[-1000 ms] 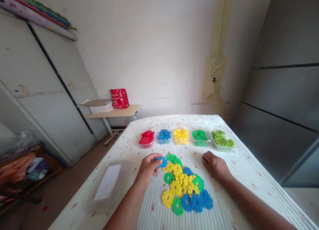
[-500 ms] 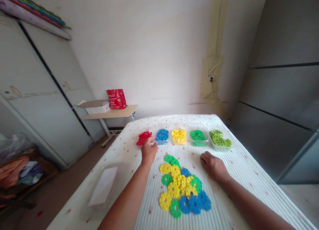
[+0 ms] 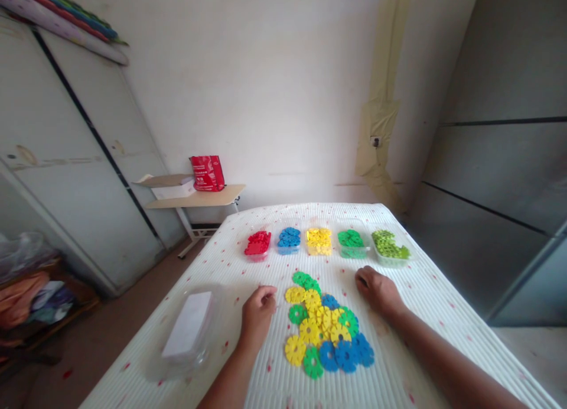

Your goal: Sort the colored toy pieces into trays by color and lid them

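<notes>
Tablecloth [image 3: 332, 273], red-dotted, stretches toward a pale wall [image 3: 266, 90]; right hand [image 3: 378, 291] rests clenched, left hand [image 3: 258, 310] curls, grip unclear.

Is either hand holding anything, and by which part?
No hold shows: the left hand curls beside the cluster of yellow, green and blue notched plastic discs, the right hand curls opposite. Their palms are hidden, so I can't be certain.

I cannot see inside the curled bare left hand [image 3: 259, 308] or the curled bare right hand [image 3: 377, 288]. The bottom edge crops both bare forearms [image 3: 233, 370], and the glossy red bag's [image 3: 215, 175] white print [image 3: 200, 179] defeats me.
</notes>
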`<state>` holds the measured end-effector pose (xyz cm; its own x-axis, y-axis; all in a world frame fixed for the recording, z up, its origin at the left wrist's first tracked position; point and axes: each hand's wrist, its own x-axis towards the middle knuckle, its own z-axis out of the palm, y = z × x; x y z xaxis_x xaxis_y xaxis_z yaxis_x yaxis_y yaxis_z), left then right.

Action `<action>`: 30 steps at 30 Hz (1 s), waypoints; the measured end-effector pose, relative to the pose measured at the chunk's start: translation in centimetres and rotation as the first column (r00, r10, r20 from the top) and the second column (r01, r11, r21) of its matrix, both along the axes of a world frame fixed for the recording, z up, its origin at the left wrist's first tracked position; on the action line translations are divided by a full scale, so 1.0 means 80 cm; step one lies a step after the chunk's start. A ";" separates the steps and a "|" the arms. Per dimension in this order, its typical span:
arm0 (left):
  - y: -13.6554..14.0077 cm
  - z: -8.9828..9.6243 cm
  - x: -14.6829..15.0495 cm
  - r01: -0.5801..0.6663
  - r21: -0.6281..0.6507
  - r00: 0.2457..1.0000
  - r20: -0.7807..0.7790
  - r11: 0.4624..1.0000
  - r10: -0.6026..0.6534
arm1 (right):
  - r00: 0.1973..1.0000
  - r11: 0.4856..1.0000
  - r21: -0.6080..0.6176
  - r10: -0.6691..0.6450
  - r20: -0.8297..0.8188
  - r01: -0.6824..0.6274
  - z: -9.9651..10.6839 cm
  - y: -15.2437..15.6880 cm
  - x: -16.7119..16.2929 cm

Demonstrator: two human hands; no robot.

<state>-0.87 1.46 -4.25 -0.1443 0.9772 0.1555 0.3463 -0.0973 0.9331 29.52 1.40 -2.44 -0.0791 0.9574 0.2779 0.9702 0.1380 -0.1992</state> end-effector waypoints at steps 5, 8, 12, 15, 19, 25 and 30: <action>0.001 0.003 0.002 -0.032 0.008 0.999 -0.008 0.999 0.032 | 0.994 0.994 -0.098 0.047 -0.103 -0.057 0.014 0.009 -0.021; -0.001 0.006 0.004 -0.038 0.020 0.999 0.005 0.999 0.038 | 0.988 0.982 -0.162 0.079 -0.130 -0.099 0.021 0.019 -0.048; -0.003 0.009 0.007 -0.059 0.012 0.998 0.028 0.998 0.058 | 0.997 0.971 -0.232 0.036 -0.069 -0.051 0.024 0.033 -0.086; -0.003 0.009 0.007 -0.063 0.016 0.998 0.016 0.998 0.062 | 0.999 0.969 -0.248 -0.003 -0.032 -0.005 0.022 0.040 -0.110; -0.001 0.004 0.006 -0.048 0.032 0.999 0.004 0.998 0.048 | 0.999 0.959 -0.283 -0.016 0.037 0.026 0.023 0.041 -0.129; 0.003 -0.007 0.003 -0.028 0.046 1.000 0.003 0.999 0.028 | 0.999 0.941 -0.339 0.031 0.039 -0.016 0.031 0.033 -0.131; 0.006 -0.013 0.001 -0.026 0.047 0.999 -0.021 0.999 0.027 | 0.996 0.939 -0.336 0.083 0.015 -0.073 0.031 0.027 -0.127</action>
<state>-0.76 1.91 -5.32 -0.1661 0.9646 0.2046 0.3696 -0.1314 0.9198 19.34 3.59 0.03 -0.1607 0.9851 -0.0617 0.9649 0.1437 -0.2198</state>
